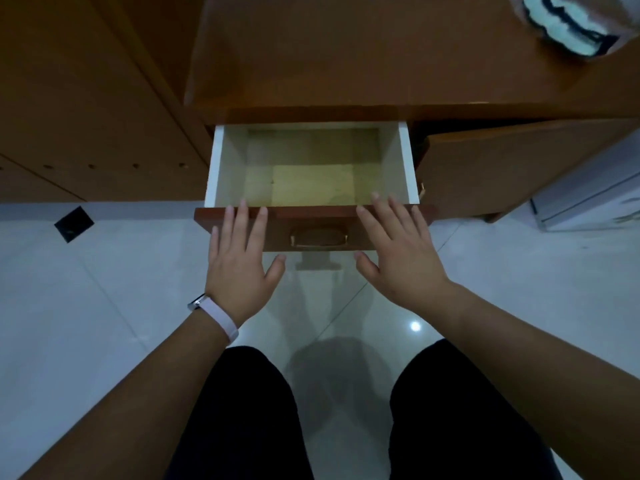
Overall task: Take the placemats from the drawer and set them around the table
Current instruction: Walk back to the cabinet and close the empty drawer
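Note:
A wooden drawer (221,161) stands pulled out under a brown table top (346,53). Its white walls and pale bottom are bare; nothing lies inside. A brass handle (318,237) sits on the dark front panel. My left hand (242,258) lies flat with fingers spread on the left part of the front panel. My right hand (398,251) does the same on the right part, fingertips at the panel's top edge. A light mat with a dark scalloped border (568,26) lies at the table's far right corner, partly cut off by the frame.
A cabinet door (502,168) to the right of the drawer hangs ajar. Brown cabinet panels (86,98) fill the left. White glossy floor tiles (104,306) lie below, with a black square floor socket (73,223). My legs in dark trousers (242,410) are at the bottom.

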`<state>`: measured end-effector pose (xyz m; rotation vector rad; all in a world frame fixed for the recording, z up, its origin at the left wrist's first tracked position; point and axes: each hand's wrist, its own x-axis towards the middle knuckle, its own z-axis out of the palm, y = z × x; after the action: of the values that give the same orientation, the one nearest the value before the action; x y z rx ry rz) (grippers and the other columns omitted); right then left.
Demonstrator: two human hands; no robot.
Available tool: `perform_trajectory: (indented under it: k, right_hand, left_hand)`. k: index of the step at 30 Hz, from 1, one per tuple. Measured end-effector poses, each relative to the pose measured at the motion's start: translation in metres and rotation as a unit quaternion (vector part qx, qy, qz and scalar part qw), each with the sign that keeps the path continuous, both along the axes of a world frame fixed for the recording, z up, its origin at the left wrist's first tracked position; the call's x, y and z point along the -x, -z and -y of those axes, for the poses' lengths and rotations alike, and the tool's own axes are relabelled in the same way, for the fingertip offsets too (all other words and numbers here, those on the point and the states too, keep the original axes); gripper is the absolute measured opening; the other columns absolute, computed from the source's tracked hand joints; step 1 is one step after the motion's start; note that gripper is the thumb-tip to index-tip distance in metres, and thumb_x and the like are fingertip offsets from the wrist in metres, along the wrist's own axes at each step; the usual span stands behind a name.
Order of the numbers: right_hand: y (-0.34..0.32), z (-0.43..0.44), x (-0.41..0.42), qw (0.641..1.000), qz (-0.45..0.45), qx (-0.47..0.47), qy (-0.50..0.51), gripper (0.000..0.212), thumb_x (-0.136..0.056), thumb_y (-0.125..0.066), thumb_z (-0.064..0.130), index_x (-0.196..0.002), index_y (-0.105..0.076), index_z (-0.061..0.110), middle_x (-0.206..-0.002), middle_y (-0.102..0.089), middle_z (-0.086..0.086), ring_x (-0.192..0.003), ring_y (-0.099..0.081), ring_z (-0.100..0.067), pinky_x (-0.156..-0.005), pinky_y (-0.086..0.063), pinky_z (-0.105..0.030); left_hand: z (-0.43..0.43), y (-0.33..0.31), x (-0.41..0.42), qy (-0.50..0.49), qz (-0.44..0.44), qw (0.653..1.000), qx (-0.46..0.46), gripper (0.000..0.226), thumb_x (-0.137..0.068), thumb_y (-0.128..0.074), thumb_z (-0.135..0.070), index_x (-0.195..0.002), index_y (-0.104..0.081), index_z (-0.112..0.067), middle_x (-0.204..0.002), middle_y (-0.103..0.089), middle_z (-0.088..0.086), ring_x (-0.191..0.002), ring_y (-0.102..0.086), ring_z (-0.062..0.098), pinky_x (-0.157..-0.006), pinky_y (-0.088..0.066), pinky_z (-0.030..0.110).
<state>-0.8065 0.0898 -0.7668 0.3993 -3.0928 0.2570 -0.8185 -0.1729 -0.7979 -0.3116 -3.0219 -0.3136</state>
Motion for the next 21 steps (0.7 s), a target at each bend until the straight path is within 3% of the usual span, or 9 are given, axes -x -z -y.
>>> perform_trajectory:
  k: [5,10,21]
  right_hand:
    - [0.046,0.001,0.014,0.996,-0.093,-0.009,-0.007,0.066,-0.092,-0.048,0.047,-0.149,-0.03,0.019,-0.158,-0.026,-0.008,-0.147,-0.018,-0.03,-0.117,-0.003,-0.052]
    - [0.074,-0.002,0.031,0.98,-0.199,-0.021,-0.011,0.068,-0.09,-0.055,0.041,-0.149,-0.032,0.016,-0.157,-0.029,-0.012,-0.145,-0.021,-0.032,-0.116,-0.006,-0.053]
    - [0.09,-0.01,0.089,0.964,-0.266,-0.027,-0.02,0.068,-0.09,-0.055,0.041,-0.15,-0.029,0.019,-0.158,-0.026,-0.014,-0.145,-0.017,-0.033,-0.117,0.0,-0.048]
  left_hand:
    - [-0.005,0.04,0.015,0.009,-0.112,0.994,-0.003,0.076,-0.087,-0.055,-0.045,-0.15,-0.027,-0.013,-0.158,-0.024,0.018,-0.147,-0.014,0.039,-0.116,-0.015,0.055]
    - [-0.004,0.065,0.035,0.012,-0.188,0.982,-0.015,0.077,-0.086,-0.057,-0.042,-0.15,-0.026,-0.012,-0.157,-0.026,0.019,-0.146,-0.014,0.039,-0.116,-0.011,0.053]
    - [-0.014,0.078,0.087,-0.016,-0.231,0.972,-0.039,0.076,-0.091,-0.058,-0.044,-0.152,-0.023,-0.016,-0.158,-0.019,0.023,-0.146,-0.011,0.043,-0.116,-0.011,0.055]
